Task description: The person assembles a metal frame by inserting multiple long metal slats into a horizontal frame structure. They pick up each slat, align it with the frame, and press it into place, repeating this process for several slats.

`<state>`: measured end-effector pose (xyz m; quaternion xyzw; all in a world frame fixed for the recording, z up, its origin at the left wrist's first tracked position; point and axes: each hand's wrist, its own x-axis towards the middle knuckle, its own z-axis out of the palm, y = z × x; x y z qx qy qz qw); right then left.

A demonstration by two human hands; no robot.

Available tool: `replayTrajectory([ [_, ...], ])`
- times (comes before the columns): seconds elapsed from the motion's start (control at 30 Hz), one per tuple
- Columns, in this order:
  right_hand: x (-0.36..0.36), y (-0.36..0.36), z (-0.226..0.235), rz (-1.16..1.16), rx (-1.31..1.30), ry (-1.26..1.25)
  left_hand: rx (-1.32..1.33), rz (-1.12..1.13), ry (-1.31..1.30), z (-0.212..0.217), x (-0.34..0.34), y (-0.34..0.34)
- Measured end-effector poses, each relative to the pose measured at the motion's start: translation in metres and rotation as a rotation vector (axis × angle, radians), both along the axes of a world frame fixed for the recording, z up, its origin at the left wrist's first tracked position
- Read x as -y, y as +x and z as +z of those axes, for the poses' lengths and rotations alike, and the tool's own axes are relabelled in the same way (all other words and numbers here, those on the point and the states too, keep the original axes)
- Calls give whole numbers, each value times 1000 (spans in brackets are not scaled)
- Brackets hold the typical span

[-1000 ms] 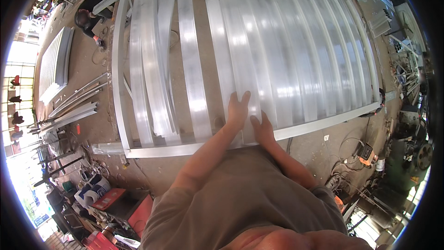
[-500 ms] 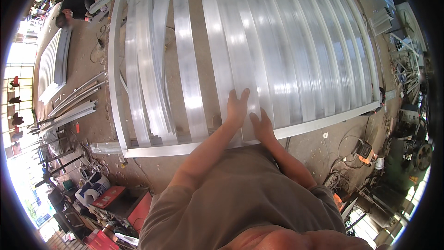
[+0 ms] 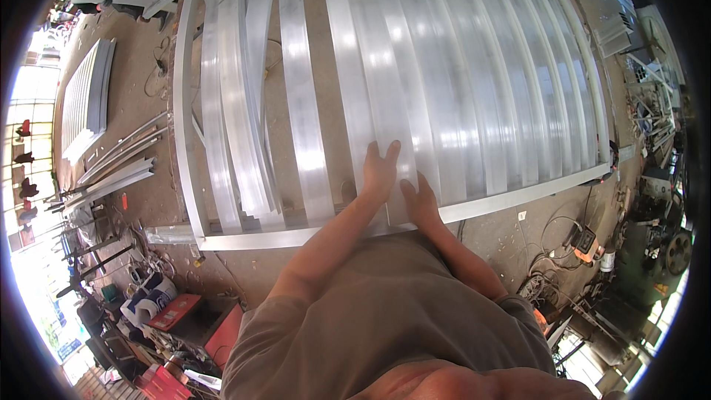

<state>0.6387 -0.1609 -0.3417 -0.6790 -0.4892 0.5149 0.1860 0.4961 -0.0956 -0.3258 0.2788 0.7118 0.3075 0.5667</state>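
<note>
Workshop floor carries a metal frame (image 3: 185,141); left hand (image 3: 379,170) and right hand (image 3: 421,200) press flat, fingers spread, on stiff, slippery slats (image 3: 444,89), best gripped by their edges.

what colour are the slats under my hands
Shiny silver-grey slats, bare metal, seen in the head view.

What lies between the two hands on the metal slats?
In the head view, only a narrow strip of bare slat surface shows between the left hand and the right hand, both flat on the slats.
</note>
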Motion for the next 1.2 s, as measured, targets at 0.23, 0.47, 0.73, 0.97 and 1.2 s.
replayTrajectory([
  [0.23, -2, -3, 8, -1, -14, -12, 22, 15, 32, -2, 0, -2],
  [0.47, -2, -4, 4, -14, -9, 1, 23, -3, 43, -4, -2, -4],
  [0.73, -1, -5, 3, -32, -54, -14, -6, -11, 35, 1, -1, -4],
  [0.97, 3, -2, -11, -2, -39, 3, -67, 80, 122, -6, 3, 1],
  [1.2, 4, -4, -13, -7, -36, 14, -69, 79, 104, -7, 2, 0],
])
